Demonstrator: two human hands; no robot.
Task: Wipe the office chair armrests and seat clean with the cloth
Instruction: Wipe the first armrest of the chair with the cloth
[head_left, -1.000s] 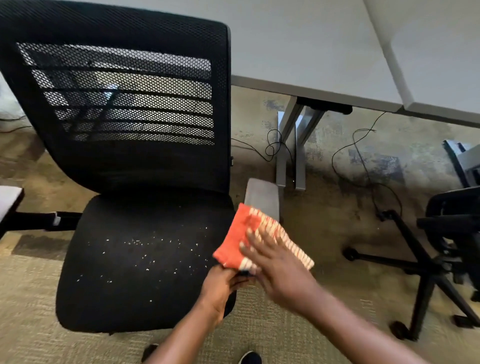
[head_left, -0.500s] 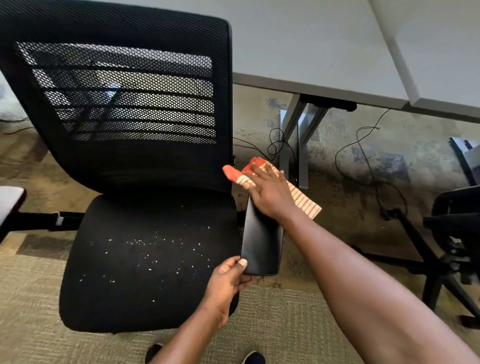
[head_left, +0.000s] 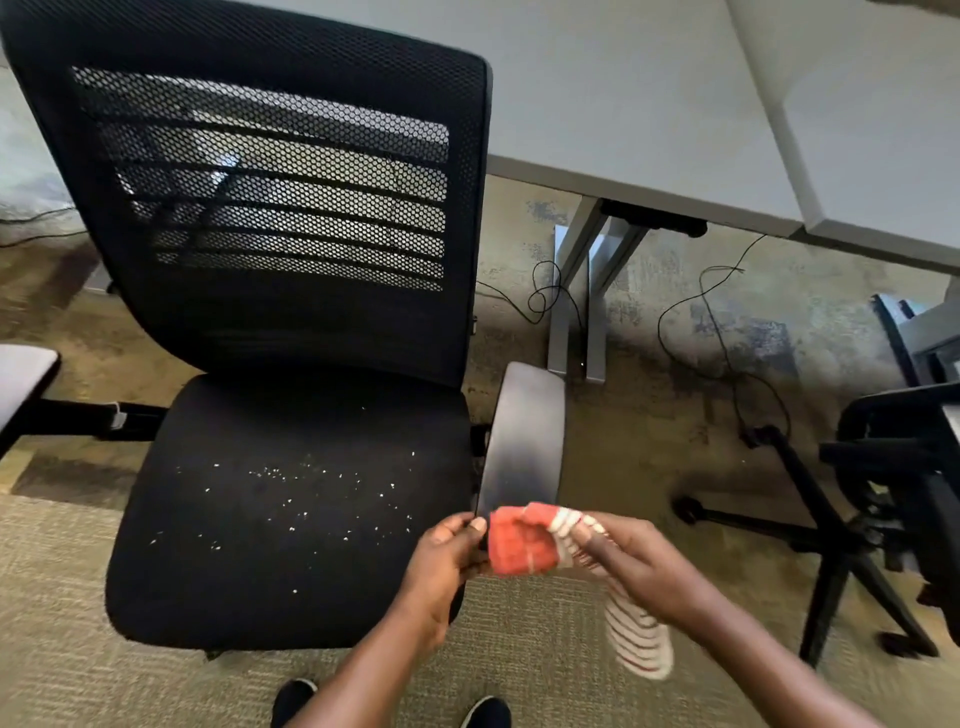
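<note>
Nearest, two dark shoe toes (head_left: 389, 704) show on the ribbed beige carpet (head_left: 62, 623). Above them the left hand (head_left: 441, 558) pinches the near end of the smooth, rounded armrest (head_left: 524, 441) between thumb and fingers. Just right of those fingers the right hand (head_left: 639, 564) is closed on the cloth (head_left: 524, 538), a soft orange fabric with white stripes, bunched against the armrest's near end while its striped tail hangs blurred below the wrist. Left of the left fingers spreads the black fabric seat (head_left: 291, 519), dotted with white crumbs (head_left: 311, 483). Beyond stands the black mesh backrest (head_left: 280, 208), then the flat grey desk (head_left: 649, 104) and loose cables (head_left: 701, 322).
</note>
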